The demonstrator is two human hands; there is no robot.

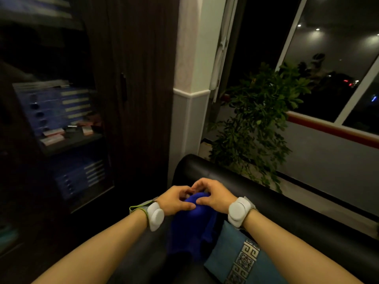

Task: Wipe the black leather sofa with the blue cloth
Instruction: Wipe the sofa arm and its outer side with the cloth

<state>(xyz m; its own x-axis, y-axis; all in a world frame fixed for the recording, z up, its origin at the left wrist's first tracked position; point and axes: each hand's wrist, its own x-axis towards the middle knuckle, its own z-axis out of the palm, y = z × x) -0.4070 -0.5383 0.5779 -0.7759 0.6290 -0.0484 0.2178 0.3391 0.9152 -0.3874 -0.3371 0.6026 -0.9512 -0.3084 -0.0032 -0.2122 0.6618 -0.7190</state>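
The blue cloth (pixel 191 228) hangs bunched in front of me, above the seat of the black leather sofa (pixel 287 199). My left hand (pixel 176 199) and my right hand (pixel 211 196) meet at the cloth's top, fingers curled and pinching its upper fold between them. The cloth's lower part drapes down over the dark seat. Both wrists wear white round bands. The sofa's backrest runs from the middle of the view toward the lower right.
A teal cushion (pixel 235 255) with a patterned strip lies on the seat at lower right. A dark wooden cabinet (pixel 133 99) with shelves of blue boxes stands to the left. A leafy potted plant (pixel 256 124) and a window are behind the backrest.
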